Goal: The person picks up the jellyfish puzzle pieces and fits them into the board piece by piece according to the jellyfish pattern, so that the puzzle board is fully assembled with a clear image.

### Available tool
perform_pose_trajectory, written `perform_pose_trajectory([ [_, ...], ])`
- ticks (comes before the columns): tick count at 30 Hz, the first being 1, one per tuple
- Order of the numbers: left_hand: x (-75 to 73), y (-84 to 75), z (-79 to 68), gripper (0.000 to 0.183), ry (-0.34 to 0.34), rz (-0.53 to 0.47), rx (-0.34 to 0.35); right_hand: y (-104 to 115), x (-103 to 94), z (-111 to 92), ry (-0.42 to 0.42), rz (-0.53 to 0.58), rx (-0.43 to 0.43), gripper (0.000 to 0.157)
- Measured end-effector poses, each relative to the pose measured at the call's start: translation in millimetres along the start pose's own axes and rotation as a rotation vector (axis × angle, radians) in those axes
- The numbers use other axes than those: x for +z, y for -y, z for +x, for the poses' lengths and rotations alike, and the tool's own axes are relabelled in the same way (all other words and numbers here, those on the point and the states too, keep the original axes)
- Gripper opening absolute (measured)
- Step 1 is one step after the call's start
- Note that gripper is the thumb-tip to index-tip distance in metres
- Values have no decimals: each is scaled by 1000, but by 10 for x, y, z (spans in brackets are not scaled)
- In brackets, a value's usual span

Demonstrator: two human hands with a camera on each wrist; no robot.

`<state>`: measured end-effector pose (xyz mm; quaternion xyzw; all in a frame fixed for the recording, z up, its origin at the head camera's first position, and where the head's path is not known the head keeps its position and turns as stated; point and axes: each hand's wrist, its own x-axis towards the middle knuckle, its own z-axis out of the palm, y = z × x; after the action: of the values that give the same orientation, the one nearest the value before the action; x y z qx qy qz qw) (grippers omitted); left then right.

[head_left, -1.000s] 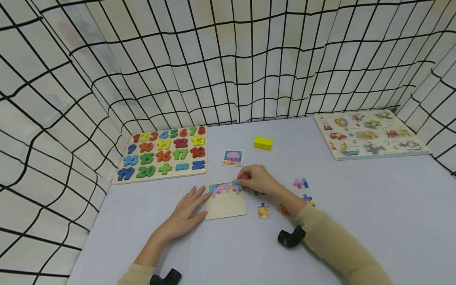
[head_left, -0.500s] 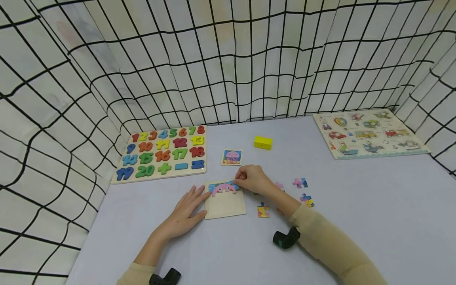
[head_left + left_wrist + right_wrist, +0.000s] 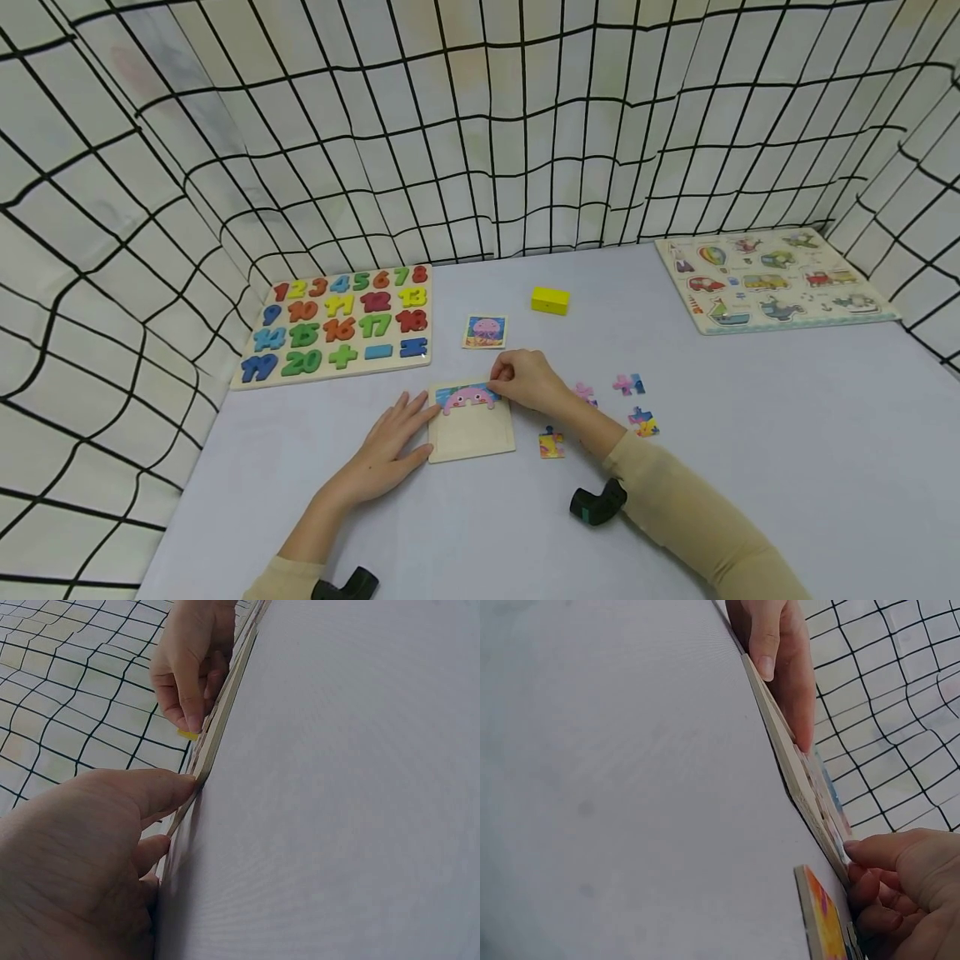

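1. Head view: both hands are seen at a small square pale wooden puzzle tray point(image 3: 471, 437) lying on the grey table point(image 3: 750, 433). The left hand point(image 3: 386, 450) is laid flat, fingers straight and spread, against the tray's left edge. The right hand point(image 3: 528, 379), fingers curled, is pressed on a blue puzzle piece point(image 3: 491, 390) at the tray's top right corner, beside the pink jellyfish pieces point(image 3: 465, 398) already seated along the top row. Loose coloured jigsaw pieces point(image 3: 551, 443) are scattered just right of the tray. A small jellyfish picture card point(image 3: 484, 331) and a yellow rectangular block point(image 3: 550, 301) lie beyond it; a wooden number board point(image 3: 341, 325) is at the left, a wooden vehicle peg puzzle point(image 3: 772, 279) at the far right.

2. Left wrist view: the left hand's thumb point(image 3: 157, 791) is seen touching the tray's edge point(image 3: 225, 705), while the right hand point(image 3: 191, 660) is bent over the far end.

3. Right wrist view: the right hand's fingertips point(image 3: 870, 855) are held against the tray's near corner, an orange loose piece point(image 3: 821, 915) lies just beside, and the left hand point(image 3: 780, 652) rests at the far edge.
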<state>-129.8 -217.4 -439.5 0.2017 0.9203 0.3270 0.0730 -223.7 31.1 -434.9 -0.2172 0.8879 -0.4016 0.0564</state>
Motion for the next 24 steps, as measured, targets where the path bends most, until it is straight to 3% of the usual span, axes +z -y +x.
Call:
perform_pose_trajectory([
  [14,1,-4,3,54,3,4,-2,9,-14,-18,16,-20,1,14],
  [24,2,-10,6,54,6,5,-7,-12,-71,-28,185,-36,-35,32],
])
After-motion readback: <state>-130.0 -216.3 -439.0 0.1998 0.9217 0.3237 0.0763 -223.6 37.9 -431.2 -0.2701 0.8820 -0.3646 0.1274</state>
